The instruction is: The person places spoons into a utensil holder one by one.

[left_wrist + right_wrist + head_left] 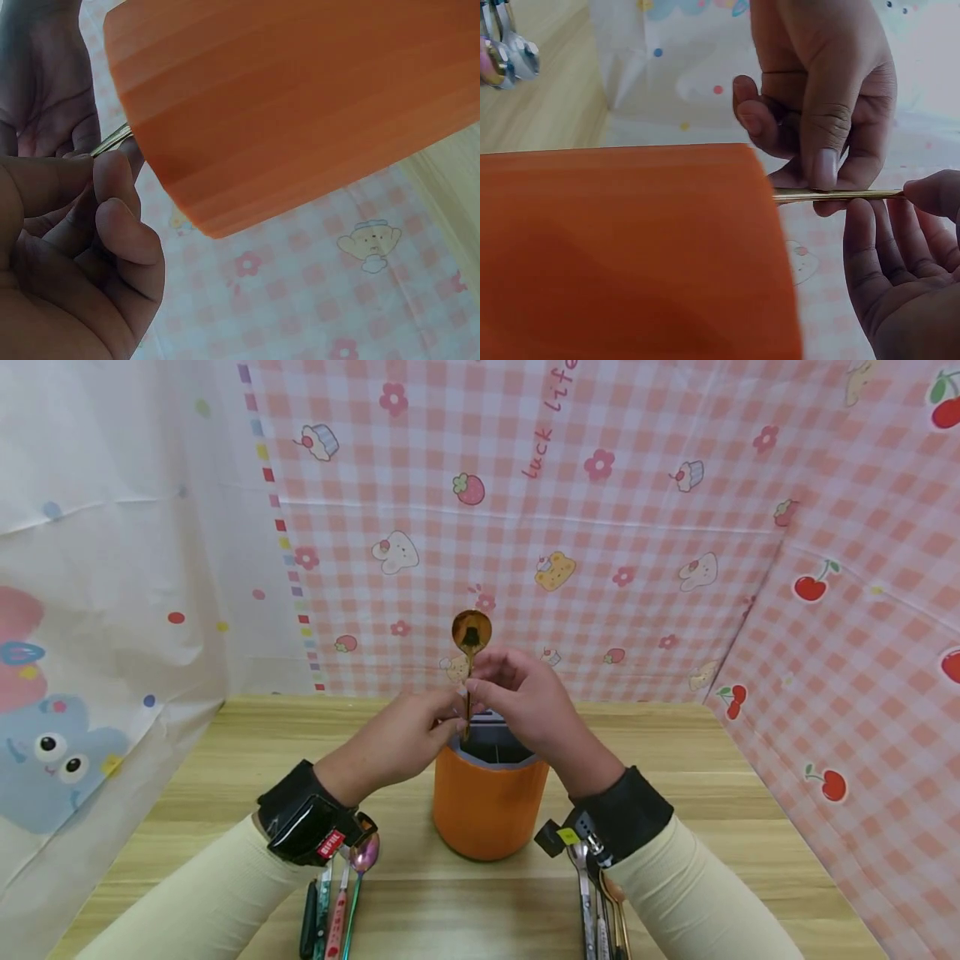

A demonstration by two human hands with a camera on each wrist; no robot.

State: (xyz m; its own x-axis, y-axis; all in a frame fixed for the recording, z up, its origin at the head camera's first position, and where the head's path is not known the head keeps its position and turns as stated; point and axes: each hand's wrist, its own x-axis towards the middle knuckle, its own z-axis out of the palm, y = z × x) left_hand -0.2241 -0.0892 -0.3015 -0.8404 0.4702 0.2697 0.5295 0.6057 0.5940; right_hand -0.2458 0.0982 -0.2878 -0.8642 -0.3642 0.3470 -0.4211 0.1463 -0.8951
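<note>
A gold spoon [472, 625] stands upright, bowl up, over the rim of an orange round holder [489, 806] with a grey divided inside. My left hand [401, 731] pinches the lower part of its handle. Higher up, just below the bowl, the thumb and fingers of my right hand [528, 702] pinch it too. In the right wrist view the thin gold handle [840, 195] runs from between both hands toward the holder's mouth. How far the handle's end reaches inside is hidden behind the holder's wall.
Left of the holder lie several utensils, among them an iridescent spoon [363, 856] and a red-patterned handle [337, 922]. On the right are more cutlery pieces [587, 902], partly under my right forearm. Checked cloth [600, 527] hangs behind the wooden table [300, 727].
</note>
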